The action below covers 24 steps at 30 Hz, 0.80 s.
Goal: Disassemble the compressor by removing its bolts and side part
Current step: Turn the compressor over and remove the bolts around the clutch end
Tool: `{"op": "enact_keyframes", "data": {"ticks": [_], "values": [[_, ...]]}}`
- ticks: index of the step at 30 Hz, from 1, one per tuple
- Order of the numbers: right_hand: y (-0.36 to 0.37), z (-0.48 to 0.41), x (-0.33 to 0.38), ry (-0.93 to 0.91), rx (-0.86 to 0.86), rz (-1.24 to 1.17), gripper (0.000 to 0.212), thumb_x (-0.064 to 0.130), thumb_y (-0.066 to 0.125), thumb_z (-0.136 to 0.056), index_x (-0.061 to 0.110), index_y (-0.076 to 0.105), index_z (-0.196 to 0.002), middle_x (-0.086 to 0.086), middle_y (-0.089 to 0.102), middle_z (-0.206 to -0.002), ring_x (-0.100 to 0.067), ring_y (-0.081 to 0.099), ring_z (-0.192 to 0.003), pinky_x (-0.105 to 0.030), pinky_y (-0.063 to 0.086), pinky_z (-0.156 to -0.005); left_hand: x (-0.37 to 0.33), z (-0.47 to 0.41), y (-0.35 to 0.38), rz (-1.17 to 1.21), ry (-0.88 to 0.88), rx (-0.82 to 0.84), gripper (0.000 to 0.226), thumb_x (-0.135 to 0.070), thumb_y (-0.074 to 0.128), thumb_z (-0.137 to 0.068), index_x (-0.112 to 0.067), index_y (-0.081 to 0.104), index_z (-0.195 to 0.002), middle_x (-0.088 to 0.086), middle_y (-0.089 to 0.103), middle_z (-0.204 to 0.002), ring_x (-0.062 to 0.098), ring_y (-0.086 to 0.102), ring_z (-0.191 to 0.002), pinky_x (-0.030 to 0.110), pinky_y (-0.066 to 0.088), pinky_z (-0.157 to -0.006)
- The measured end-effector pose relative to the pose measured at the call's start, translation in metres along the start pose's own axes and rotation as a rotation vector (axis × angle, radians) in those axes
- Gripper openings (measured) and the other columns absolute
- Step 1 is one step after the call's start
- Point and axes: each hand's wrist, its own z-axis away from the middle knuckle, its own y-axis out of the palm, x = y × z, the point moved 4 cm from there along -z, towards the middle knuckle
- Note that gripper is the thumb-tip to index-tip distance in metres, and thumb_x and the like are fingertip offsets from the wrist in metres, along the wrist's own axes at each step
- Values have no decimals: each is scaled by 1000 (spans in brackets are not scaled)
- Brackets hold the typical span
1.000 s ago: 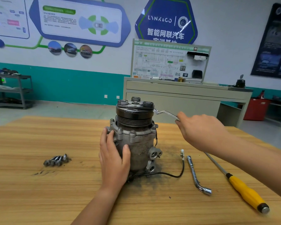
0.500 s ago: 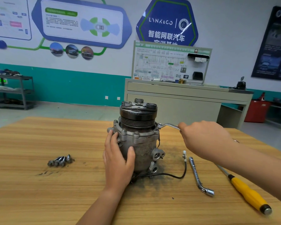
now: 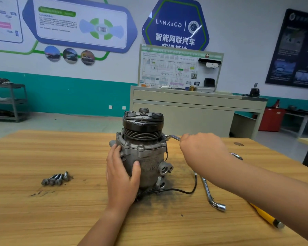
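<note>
Lowered from the pulley top, the wrench (image 3: 173, 137) now touches the upright compressor (image 3: 149, 162) at its 3 o'clock, mid wooden table (image 3: 60, 210). Right hand (image 3: 203, 150) curls around the wrench; left hand (image 3: 121, 176) clasps the housing. Loose bolts (image 3: 56, 178) lie at 9 o'clock.

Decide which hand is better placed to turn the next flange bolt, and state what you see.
Right. The right hand grips the wrench, whose end sits at the flange of the compressor. The left hand is wrapped round the compressor, steadying it.
</note>
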Motion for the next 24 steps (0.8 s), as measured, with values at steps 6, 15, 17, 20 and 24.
{"op": "enact_keyframes", "data": {"ticks": [6,15,17,20,24], "values": [[-9,-1,3,-50,34,89,24,1,46,-92,4,50,-115,0,28,-63,-16,37,-66,-26,36,-57,0,1,1,4,4,-8,68,-34,44,-83,-7,27,-142,6,27,-148,4,19,-132,30,18,-111],[-12,-3,-3,-88,27,127,23,2,45,-92,7,52,-113,-3,33,-65,-20,41,-66,-27,40,-63,-1,0,2,2,12,-32,67,-31,44,-83,-5,27,-142,8,27,-148,3,18,-131,24,16,-110],[-12,-2,3,-92,51,143,24,1,46,-91,5,51,-114,-3,30,-63,-21,39,-66,-28,41,-63,-2,0,2,5,18,-40,66,-29,44,-83,-3,27,-142,9,26,-148,4,18,-132,23,15,-110],[-13,-2,5,-86,75,149,26,-1,47,-91,3,50,-117,-4,28,-63,-23,40,-70,-31,42,-63,-1,0,3,4,20,-43,66,-29,44,-83,-4,27,-142,9,26,-148,3,17,-132,21,14,-110],[-10,-2,2,-65,67,136,24,2,46,-92,5,50,-116,-3,31,-63,-22,42,-70,-28,41,-64,1,-1,3,13,20,-40,65,-31,43,-84,-6,27,-142,6,26,-148,2,18,-132,23,16,-110]]}}
